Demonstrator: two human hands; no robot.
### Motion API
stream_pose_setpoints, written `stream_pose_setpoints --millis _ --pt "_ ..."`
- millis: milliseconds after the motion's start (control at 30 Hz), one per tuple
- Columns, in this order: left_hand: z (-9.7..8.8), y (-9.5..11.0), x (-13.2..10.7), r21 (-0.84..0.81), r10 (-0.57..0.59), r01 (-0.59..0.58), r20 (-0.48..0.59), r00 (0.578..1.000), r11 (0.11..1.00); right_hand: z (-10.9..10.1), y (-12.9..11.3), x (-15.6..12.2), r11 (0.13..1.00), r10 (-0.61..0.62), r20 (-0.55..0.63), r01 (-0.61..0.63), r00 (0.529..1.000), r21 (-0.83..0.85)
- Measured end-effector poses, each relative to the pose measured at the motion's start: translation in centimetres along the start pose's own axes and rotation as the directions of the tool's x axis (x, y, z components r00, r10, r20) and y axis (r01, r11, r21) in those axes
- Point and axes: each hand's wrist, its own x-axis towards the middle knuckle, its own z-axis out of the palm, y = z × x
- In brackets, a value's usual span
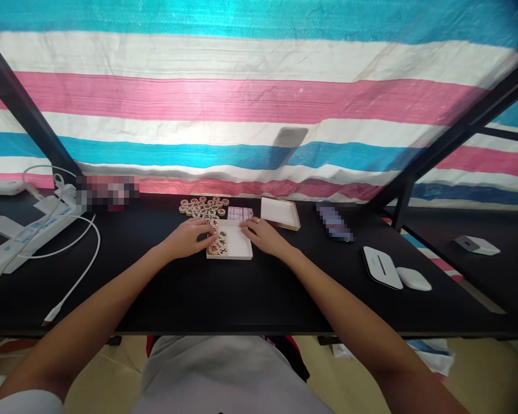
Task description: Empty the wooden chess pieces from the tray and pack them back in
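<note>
An open white box lies on the black table, with several round Chinese chess pieces in its left part. My left hand bends over the box's left side, its thumb and fingers closed around a piece there; the fingers partly cover the pieces. At the back right corner of the box, my right hand grips the edge with thumb and fingers. Behind the left hand, more loose pieces sit in a cluster on the table. A folded paper board with red lines lies just behind the box.
A box lid lies at the back, right of the paper. Further right are a phone, a white flat device and a white rounded case. A power strip with loose white cables occupies the left. Striped sheeting hangs behind.
</note>
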Motion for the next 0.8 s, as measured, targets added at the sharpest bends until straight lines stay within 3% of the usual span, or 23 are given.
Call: stream_pose_setpoints --millis 67,133,267,500,800 --pt "0.2 -1.7 0.0 0.08 -0.131 0.138 -0.084 0.988 0.987 0.0 0.0 0.0 1.0 -0.001 0.0 0.001 1.0 -0.001" --pt "0.2 -3.8 -0.2 0.151 -0.269 0.296 -0.178 0.947 0.943 0.0 0.0 0.0 1.0 -0.011 -0.007 0.011 1.0 -0.001" --pt "0.1 -6.8 -0.7 0.228 -0.406 0.431 -0.15 0.901 0.873 0.0 0.0 0.0 1.0 -0.027 -0.018 0.027 0.999 -0.003" --pt "0.7 -5.9 -0.2 0.216 -0.197 0.207 -0.066 0.978 0.954 0.2 0.1 0.0 1.0 -0.021 -0.025 0.021 0.999 0.004" --pt "1.0 -5.8 0.0 0.29 -0.126 0.132 -0.039 0.991 0.948 0.1 0.1 0.0 1.0 -0.019 -0.016 0.019 1.0 -0.005"
